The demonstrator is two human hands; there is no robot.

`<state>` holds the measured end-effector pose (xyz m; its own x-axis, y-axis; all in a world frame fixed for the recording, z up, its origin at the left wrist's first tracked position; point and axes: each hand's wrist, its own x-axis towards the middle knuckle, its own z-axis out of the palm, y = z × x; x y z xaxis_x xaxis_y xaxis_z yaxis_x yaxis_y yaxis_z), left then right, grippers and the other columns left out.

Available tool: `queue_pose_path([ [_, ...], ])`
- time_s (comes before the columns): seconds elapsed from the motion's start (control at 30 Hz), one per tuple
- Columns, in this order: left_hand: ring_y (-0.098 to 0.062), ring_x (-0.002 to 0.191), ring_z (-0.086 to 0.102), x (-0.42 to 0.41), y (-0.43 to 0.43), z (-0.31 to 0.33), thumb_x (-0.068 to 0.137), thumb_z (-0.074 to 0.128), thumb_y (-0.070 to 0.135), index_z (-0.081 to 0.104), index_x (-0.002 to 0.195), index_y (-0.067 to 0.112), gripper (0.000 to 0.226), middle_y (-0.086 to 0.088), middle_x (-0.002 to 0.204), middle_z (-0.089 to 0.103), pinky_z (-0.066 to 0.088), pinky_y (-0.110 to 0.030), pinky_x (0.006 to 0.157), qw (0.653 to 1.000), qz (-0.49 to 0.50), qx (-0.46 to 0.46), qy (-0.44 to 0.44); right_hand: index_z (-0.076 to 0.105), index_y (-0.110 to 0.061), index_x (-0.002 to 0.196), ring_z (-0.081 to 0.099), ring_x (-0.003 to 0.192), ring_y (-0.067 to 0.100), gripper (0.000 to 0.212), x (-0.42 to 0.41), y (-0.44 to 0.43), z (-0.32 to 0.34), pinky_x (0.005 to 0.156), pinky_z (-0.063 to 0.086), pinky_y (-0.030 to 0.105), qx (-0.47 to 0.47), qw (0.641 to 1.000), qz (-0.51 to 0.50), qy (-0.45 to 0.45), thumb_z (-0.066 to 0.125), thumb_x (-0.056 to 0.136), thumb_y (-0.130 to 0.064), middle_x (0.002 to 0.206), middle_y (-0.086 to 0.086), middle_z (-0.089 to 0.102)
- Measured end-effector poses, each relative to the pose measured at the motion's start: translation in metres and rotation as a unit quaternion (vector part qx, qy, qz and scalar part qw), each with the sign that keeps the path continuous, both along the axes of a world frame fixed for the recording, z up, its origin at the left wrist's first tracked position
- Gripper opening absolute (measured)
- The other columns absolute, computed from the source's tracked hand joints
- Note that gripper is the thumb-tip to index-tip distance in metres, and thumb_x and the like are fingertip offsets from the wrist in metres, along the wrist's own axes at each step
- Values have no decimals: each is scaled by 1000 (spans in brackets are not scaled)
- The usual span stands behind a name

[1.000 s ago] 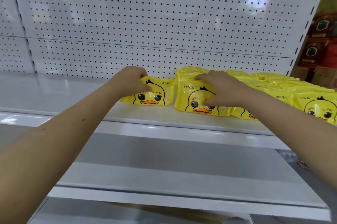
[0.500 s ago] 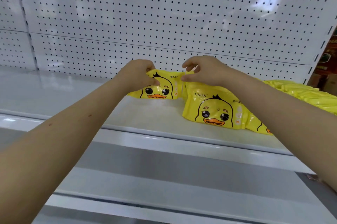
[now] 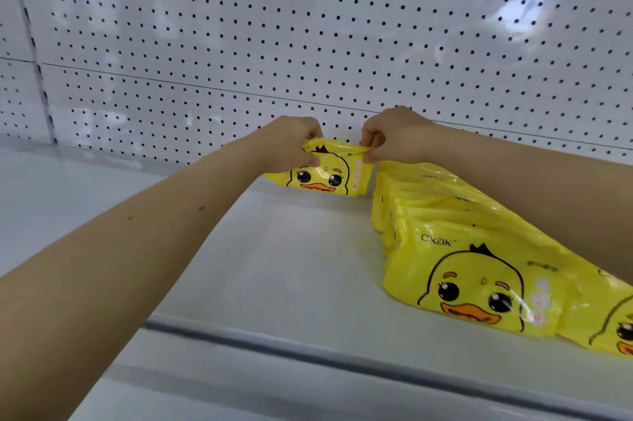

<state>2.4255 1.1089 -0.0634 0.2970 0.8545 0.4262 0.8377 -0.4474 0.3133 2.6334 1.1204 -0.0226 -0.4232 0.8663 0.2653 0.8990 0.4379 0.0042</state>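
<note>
left hand [image 3: 294,143] and right hand [image 3: 394,136] pinching top corners of duck-print pack [image 3: 325,179] | at shelf [image 3: 281,269] back edge | risk: glossy film slipping, pack toppling forward

Both bare forearms reach in from the lower left and right edge towards the frame's centre. The left hand [image 3: 291,143] and right hand [image 3: 394,136] sit close together, knuckles up, fingers and thumbs curled, each pinching the yellow pack [image 3: 329,177] at its top edge

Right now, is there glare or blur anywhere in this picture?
Head view: pale glare patches on the white perforated metal back panel; glossy highlights on the nearest yellow duck-print plastic pack; holes look smeared toward the panel's left edge.
</note>
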Motion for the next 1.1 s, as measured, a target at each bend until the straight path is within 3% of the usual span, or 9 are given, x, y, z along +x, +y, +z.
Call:
queue_pose_path([
  [0.13,-18,83,46,11,37,-2,87,64,32,50,118,19,36,-2,103,50,36,-29,66,998,47,6,33,59,-17,94,51,88,17,15,-3,27,0,70,37,25,25,998,-9,-51,70,83,-19,90,-3,53],
  [0.3,-23,102,48,27,73,-24,88,63,28,52,114,17,31,-4,110,52,40,-34,77,994,96,11,54,64,-11,101,56,97,20,19,-5,57,-1,78,45,28,23,992,-27,-122,65,83,-8,99,1,58],
  [0.47,-26,108,49,25,88,-39,85,66,28,52,111,16,32,-4,110,51,44,-41,88,997,79,-4,23,65,-12,101,51,92,15,19,9,66,0,75,39,24,32,996,-18,-79,64,83,-8,87,-7,50],
  [0.57,-26,107,49,30,87,-37,84,67,31,51,106,18,30,-2,107,49,44,-40,87,997,71,-3,35,66,-12,98,51,88,14,16,15,59,-2,72,39,24,25,998,-10,-63,66,82,-11,80,-9,50],
  [0.7,-25,112,46,51,77,-35,84,64,44,50,121,22,46,-2,119,50,36,-34,82,984,125,45,121,66,-15,100,52,93,15,16,13,40,1,76,42,25,20,999,-4,-32,65,85,-18,93,-5,52],
  [0.9,-25,115,45,40,30,-10,85,63,43,45,129,23,51,-3,127,46,37,-33,81,979,170,48,101,64,-19,110,54,100,16,25,10,-7,16,79,41,24,23,999,16,15,65,86,-24,108,-2,58],
  [1.1,-23,120,46,-4,-70,21,82,69,37,49,128,22,52,-2,130,51,41,-40,98,968,207,-29,138,66,-20,107,55,100,14,28,-11,-76,25,87,45,26,-6,996,74,40,72,81,-30,109,-3,62],
])
